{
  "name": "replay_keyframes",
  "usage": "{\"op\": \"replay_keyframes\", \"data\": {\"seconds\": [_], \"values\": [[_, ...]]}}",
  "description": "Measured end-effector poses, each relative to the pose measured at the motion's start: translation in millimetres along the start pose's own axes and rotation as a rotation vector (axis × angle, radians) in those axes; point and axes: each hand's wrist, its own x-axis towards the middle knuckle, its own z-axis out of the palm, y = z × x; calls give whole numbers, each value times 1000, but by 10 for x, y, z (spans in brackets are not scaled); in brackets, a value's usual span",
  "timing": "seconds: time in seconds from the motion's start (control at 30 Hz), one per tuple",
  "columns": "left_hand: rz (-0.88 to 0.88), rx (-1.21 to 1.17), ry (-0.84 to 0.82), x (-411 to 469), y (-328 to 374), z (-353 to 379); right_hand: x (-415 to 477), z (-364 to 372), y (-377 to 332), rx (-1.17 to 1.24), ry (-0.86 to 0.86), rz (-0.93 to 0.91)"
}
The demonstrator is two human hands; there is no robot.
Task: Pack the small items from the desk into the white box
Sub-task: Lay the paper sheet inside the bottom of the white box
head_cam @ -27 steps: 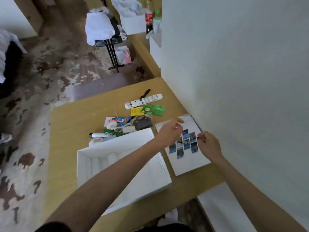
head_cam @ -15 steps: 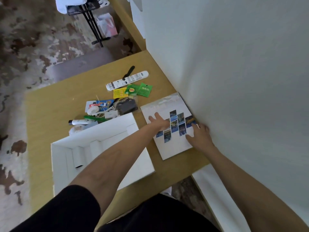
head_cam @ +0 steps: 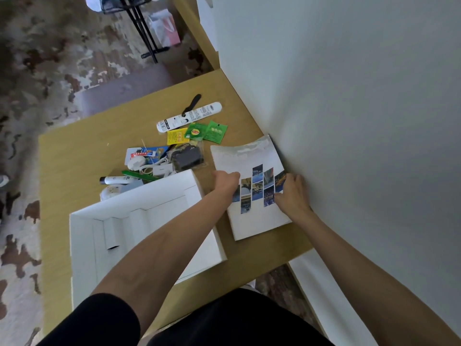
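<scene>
The wall (head_cam: pixel 349 121) runs close along the right of the wooden table (head_cam: pixel 82 156), leaving bare room only on the table's left and far side. The white box (head_cam: pixel 82 245) sits open at the near edge, holding only white cardboard dividers; the left forearm crosses above it. Between box and wall lies a booklet (head_cam: pixel 252 221) with photo strips, its far end curled up. The left hand (head_cam: pixel 225 182) grips its left edge, fingers curled under; the right hand (head_cam: pixel 291 193) presses its right side, fingers spread. Beyond the box, the small items (head_cam: pixel 179 148) lie heaped: a black pouch (head_cam: pixel 187 158), green sachets (head_cam: pixel 207 131), a white tube (head_cam: pixel 117 180).
</scene>
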Motion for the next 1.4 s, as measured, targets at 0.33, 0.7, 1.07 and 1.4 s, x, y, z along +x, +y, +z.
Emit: {"op": "replay_keyframes", "data": {"seconds": [0.33, 0.7, 1.07, 1.4], "values": [[281, -22, -67, -371, 239, -227, 82, -270, -133, 18, -4, 10], [507, -618, -243, -994, 277, -1579, 9, -664, -1121, 834, -313, -34], [613, -582, -1, -937, -528, -3199, -316, -719, -2418, 595, -427, -634], [842, -125, 386, -874, -878, -3774, -610, -502, -2937, 107, -658, -864]]}}
